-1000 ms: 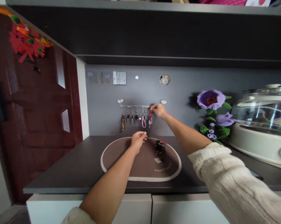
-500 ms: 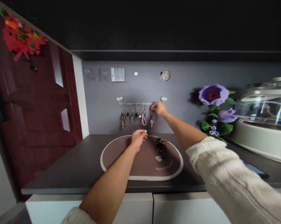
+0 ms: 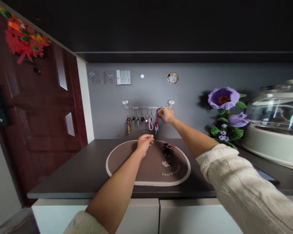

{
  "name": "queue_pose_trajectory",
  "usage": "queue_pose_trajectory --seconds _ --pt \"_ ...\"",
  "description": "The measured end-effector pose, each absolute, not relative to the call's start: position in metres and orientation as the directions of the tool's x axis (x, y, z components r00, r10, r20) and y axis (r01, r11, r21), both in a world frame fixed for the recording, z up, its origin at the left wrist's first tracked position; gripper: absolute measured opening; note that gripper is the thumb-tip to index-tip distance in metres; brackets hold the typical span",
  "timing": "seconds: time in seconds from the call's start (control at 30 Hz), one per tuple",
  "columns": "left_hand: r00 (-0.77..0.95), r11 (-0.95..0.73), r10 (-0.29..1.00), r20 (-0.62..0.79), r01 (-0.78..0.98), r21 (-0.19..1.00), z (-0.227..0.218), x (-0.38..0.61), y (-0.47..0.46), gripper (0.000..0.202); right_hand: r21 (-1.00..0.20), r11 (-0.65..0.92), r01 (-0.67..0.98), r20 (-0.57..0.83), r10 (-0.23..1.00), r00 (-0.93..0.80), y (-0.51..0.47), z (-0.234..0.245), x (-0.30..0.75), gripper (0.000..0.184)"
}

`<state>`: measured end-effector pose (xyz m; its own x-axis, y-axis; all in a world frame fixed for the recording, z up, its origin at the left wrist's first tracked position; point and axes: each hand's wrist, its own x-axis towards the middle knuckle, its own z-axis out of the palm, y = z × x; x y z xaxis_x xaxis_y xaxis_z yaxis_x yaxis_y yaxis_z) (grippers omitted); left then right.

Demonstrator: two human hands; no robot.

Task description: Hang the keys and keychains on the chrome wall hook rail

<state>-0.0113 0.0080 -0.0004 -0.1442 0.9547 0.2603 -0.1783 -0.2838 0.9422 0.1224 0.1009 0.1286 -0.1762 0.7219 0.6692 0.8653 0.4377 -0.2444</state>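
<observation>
- Red fabric key strap (image 3: 157,119), with a small metal key at its foot, hangs from the thin chrome hook rail (image 3: 141,107) on the grey wall. It is last in the row, right under the fingertips of the right hand (image 3: 166,114).
- Right hand: thumb and forefinger pinched shut on the strap's top end, just below the rail. Other fingers curled in behind. Cream knitted sleeve pushed up the forearm.
- Left of those fingers, along the rail: a pink loop fob (image 3: 150,125), then several small dark keys, then a brown tag at the far end.
- Left hand (image 3: 144,143): held low, over the far edge of the brown oval mat with a pale rim (image 3: 119,169). Fingers bent loosely inward, thumb close to forefinger. Cannot tell whether anything sits between them.
- Just right of the left fingertips, lying on the mat: a bunch of dark keys (image 3: 168,150) with a bit of red at its top, apart from both hands.
- Mat lies on a dark grey countertop (image 3: 70,175).
- Well to the right of the right hand: purple artificial flowers (image 3: 223,98) against the wall, and past them a white cooker with a glass lid (image 3: 275,130).
</observation>
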Motion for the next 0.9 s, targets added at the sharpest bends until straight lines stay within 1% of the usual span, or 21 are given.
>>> queue_pose_trajectory --seconds 0.17,0.27,0.37,0.53,0.6,0.67,0.8,0.9 --pt "-0.132 -0.291 0.954 0.27 -0.17 0.942 -0.001 -0.011 0.009 0.021 -0.29 0.469 0.834 0.67 0.722 -0.173 0.09 0.132 0.124 0.025" --pt "-0.13 -0.296 0.952 0.276 -0.166 0.941 -0.001 -0.011 0.009 0.021 -0.323 0.503 0.802 0.691 0.704 -0.163 0.078 0.133 0.124 0.024" --pt "-0.12 -0.303 0.951 0.286 -0.157 0.94 -0.001 -0.011 0.008 0.022 -0.401 0.575 0.713 0.703 0.692 -0.163 0.068 0.13 0.124 0.023" --pt "-0.091 -0.306 0.951 0.297 -0.101 0.947 -0.001 -0.012 0.007 0.023 -0.558 0.661 0.501 0.696 0.702 -0.151 0.049 0.112 0.127 0.017" --pt "-0.074 -0.319 0.947 0.314 -0.08 0.944 -0.002 -0.012 0.006 0.023 -0.614 0.658 0.435 0.676 0.723 -0.14 0.039 0.099 0.129 0.016" --pt "-0.053 -0.33 0.943 0.327 -0.053 0.942 -0.002 -0.011 0.005 0.021 -0.66 0.631 0.408 0.644 0.755 -0.124 0.031 0.085 0.132 0.016" --pt "-0.006 -0.326 0.945 0.326 0.03 0.945 -0.003 -0.01 0.003 0.018 -0.719 0.551 0.424 0.565 0.818 -0.105 0.021 0.05 0.14 0.018" --pt "0.028 -0.336 0.942 0.335 0.094 0.937 -0.004 -0.009 0.001 0.015 -0.729 0.512 0.453 0.526 0.844 -0.108 0.017 0.028 0.148 0.018"
